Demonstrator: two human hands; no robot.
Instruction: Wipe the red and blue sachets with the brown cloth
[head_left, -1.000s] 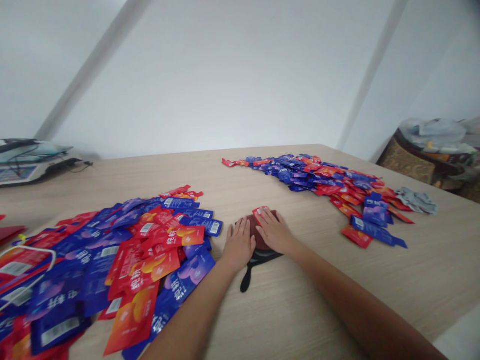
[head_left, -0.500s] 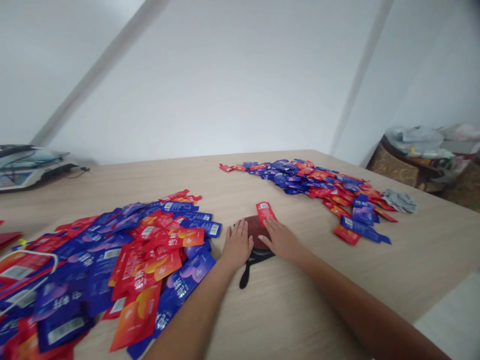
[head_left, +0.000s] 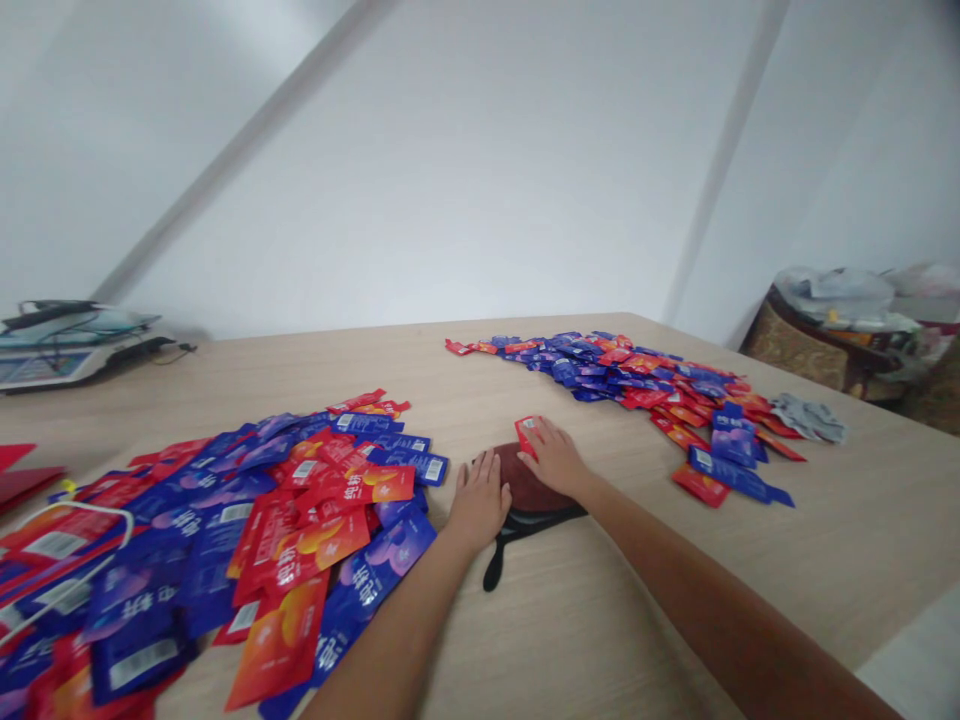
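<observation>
A flat brown pouch [head_left: 521, 482] with a dark zipped edge and a black pull strap lies on the table in front of me. My left hand [head_left: 480, 500] rests on its left side, fingers stretched out flat. At the pouch's far edge is a red sachet [head_left: 524, 432], mostly covered by my right hand [head_left: 559, 460]. The fingers and thumb of that hand close over the sachet, whose far left corner stays visible. To the left, near my left forearm, spreads a pile of red and blue sachets [head_left: 330, 500].
A second heap of red and blue sachets [head_left: 600, 365] lies farther back on the right, with grey gloves [head_left: 810, 417] at its end. A scale [head_left: 67, 360] with items on top stands at the far left. Plastic bags [head_left: 832, 295] sit beyond the table's right edge.
My right hand has slid forward off the pouch and over the red sachet. More of the pouch's right side shows. My left hand stays on the pouch; the view has shifted slightly.
</observation>
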